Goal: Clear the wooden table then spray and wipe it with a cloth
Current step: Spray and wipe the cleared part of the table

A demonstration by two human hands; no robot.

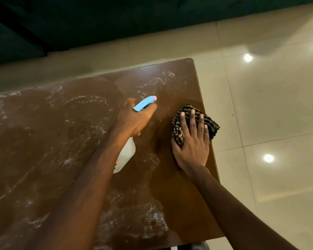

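Table [43, 141] cleared and sprayed; left hand [135, 120] grips spray bottle [145, 103], right hand [192, 147] presses flat on cloth [212, 127]; wiping seems mostly undone.

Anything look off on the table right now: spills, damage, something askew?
Nothing damaged. White foamy streaks cover most of the wooden table; that looks like unwiped spray, not a spill. The striped cloth under the right hand pokes slightly past the table's right edge. The left hand grips the spray bottle.
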